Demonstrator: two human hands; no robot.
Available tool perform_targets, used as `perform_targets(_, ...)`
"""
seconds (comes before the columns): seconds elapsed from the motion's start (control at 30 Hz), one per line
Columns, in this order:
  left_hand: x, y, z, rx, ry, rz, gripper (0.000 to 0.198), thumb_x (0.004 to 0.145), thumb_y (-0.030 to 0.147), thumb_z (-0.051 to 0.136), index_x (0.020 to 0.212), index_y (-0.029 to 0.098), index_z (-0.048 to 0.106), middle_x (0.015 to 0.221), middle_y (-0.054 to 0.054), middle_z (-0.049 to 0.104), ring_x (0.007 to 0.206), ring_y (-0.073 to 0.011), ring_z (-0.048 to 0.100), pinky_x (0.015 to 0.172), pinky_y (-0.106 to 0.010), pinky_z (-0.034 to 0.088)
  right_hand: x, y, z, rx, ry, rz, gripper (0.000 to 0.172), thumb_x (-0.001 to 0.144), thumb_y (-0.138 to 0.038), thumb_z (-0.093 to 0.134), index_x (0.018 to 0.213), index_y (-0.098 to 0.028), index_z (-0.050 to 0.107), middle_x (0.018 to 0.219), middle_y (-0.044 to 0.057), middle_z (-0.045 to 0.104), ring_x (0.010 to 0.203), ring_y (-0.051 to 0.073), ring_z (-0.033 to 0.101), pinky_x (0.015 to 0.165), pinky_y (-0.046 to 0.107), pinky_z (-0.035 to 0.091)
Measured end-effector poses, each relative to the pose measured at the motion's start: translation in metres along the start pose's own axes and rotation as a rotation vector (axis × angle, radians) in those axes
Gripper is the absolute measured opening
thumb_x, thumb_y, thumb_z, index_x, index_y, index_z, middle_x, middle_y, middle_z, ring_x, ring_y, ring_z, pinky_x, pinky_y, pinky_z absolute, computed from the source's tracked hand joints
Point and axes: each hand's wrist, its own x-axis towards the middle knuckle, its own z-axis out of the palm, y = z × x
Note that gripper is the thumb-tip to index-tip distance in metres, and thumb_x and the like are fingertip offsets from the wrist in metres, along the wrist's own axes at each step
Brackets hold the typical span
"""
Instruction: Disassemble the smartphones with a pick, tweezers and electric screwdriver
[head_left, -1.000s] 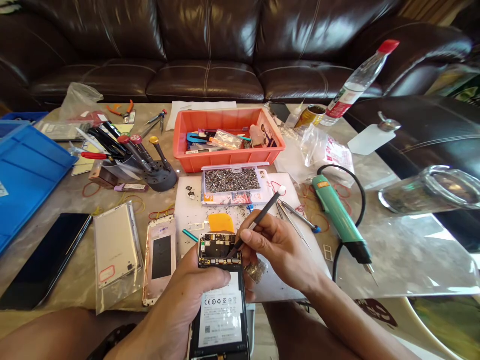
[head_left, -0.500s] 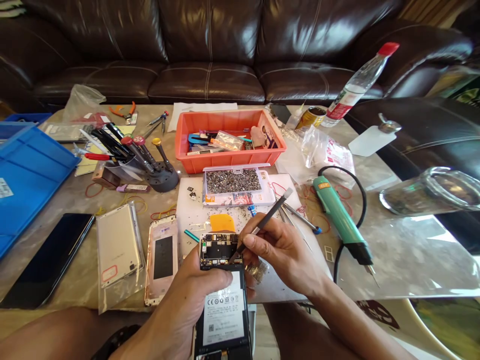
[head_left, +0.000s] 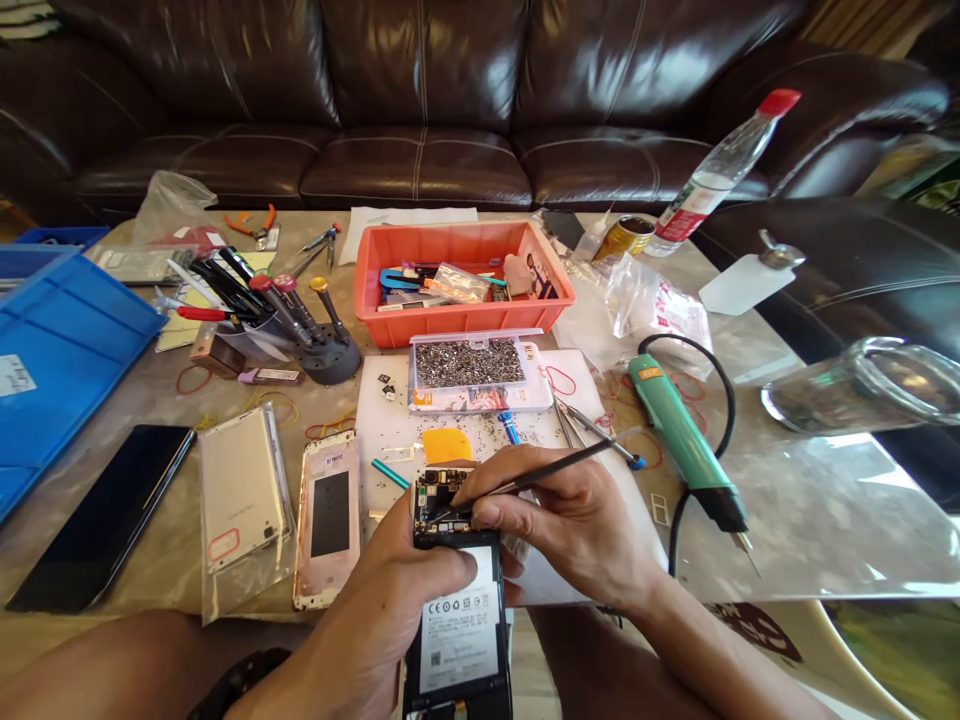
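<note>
My left hand point(head_left: 375, 600) is wrapped round an opened smartphone point(head_left: 461, 640), its thumb lying across the top of the white-labelled battery. The bare circuit board point(head_left: 429, 495) shows at the phone's upper end. In a pinch grip, my right hand point(head_left: 577, 510) holds slim black tweezers point(head_left: 555, 467), tilted low with the rear end pointing right. Their tip reaches down over the board; whether it touches cannot be made out. Beneath my right hand, a small clear bag point(head_left: 516, 550) is mostly hidden. A teal stick point(head_left: 390, 474) and a yellow-orange piece point(head_left: 447, 445) lie just beyond the phone.
A clear case of tiny screws point(head_left: 469, 362) sits on the white mat point(head_left: 382, 400), before an orange bin point(head_left: 465, 320). Phone parts and a screwdriver stand point(head_left: 326, 355) are to the left, with a blue bin point(head_left: 67, 370). A green corded tool point(head_left: 682, 430) and glass mug point(head_left: 832, 395) lie right.
My right hand has lowered the tweezers from a steep slant to a nearly flat one, and their tip has moved left over the board. The phone appears slightly further right in view.
</note>
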Motion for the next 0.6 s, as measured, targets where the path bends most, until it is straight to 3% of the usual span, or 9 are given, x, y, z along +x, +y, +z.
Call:
perform_targets(0.3, 0.0008, 0.0004, 0.0049, -0.039, 0.041, 0.031, 0.053, 0.068, 0.007, 0.072, 0.119, 0.023, 0.069, 0.089, -0.001, 0.078, 0.067, -0.0153, 0.071, 0.069, -0.026, 0.056, -0.0002, 0.0013, 0.0016, 0.008, 0.011, 0.040, 0.019, 0.081, -0.035, 0.088, 0.091, -0.020, 0.084, 0.066, -0.001, 0.069, 0.044, 0.010, 0.064, 0.041, 0.018, 0.055)
perform_targets(0.47, 0.0040, 0.0022, 0.0094, -0.024, 0.038, 0.061, 0.029, 0.068, 0.006, 0.071, 0.094, 0.020, 0.070, 0.084, -0.001, 0.076, 0.072, -0.0173, 0.073, 0.070, -0.026, 0.057, 0.0007, 0.0032, 0.0059, 0.012, 0.029, 0.121, 0.023, 0.080, -0.041, 0.088, 0.090, -0.021, 0.084, 0.060, -0.003, 0.067, 0.041, 0.008, 0.059, 0.039, 0.016, 0.051)
perform_targets(0.6, 0.0040, 0.0015, 0.0089, -0.035, 0.026, 0.043, 0.037, 0.071, 0.011, 0.074, 0.106, 0.021, 0.071, 0.083, -0.002, 0.077, 0.072, -0.0202, 0.075, 0.069, -0.028, 0.058, 0.0016, 0.0027, 0.0005, 0.000, 0.097, 0.074, 0.026, 0.083, -0.044, 0.085, 0.088, -0.019, 0.081, 0.062, -0.002, 0.069, 0.042, 0.011, 0.063, 0.039, 0.020, 0.053)
